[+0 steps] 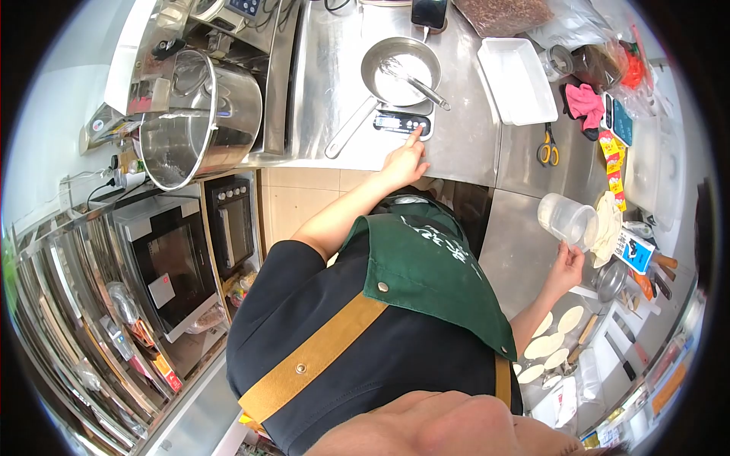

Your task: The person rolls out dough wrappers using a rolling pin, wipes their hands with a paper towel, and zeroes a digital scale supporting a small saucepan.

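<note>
My left hand point(407, 163) reaches forward with its index finger stretched out, the fingertip touching the button panel of a kitchen scale point(388, 122). It holds nothing. On the scale stands a metal saucepan point(370, 70) with a white substance in it, its handle pointing down and left. A whisk point(418, 87) leans inside the pan, with its handle over the right rim. Out to the right, my right hand point(565, 267) pinches the rim of a clear plastic tub point(559, 216), which is tilted on its side. What is inside the tub I cannot make out.
A white rectangular bin point(521, 82) and scissors point(547, 149) lie on the steel counter. Pale dough point(606, 228) and several flat dough ovals point(544, 346) are at right. A large steel pot point(199, 121) stands left, above ovens point(171, 262). A phone point(430, 14) is at the back.
</note>
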A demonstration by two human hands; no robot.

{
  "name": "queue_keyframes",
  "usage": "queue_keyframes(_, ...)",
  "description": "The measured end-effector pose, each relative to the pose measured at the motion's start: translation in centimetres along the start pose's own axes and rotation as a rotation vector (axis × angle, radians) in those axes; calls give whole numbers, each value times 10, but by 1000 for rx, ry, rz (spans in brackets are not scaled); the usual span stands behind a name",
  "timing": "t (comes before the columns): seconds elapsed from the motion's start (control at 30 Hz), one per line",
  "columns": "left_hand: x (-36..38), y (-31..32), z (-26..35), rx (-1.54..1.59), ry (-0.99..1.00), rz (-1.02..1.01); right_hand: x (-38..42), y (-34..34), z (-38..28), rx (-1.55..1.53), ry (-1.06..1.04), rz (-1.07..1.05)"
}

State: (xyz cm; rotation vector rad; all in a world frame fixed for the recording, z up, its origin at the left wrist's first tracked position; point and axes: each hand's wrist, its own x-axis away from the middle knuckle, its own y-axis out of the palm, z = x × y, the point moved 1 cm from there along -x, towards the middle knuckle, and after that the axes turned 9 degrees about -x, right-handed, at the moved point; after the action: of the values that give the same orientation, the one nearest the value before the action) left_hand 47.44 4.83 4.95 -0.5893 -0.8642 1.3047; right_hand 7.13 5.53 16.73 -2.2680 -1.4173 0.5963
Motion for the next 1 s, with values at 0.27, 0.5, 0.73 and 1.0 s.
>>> queue_keyframes(0.27, -1, -3, 4, 8, -20, -33, 0, 3, -4, 24, -20, -8)
queue_keyframes(0.5, -3, -2, 3, 22, -1, -7, 1, 7, -7, 9, -27, -6)
queue_keyframes(0.73, -7, 3, 0, 18, -2, -21, 3, 10, -10, 17, -26, -10)
queue_keyframes(1.0, -5, 1, 0, 10, 43, 29, 4, 11, -13, 31, -28, -17)
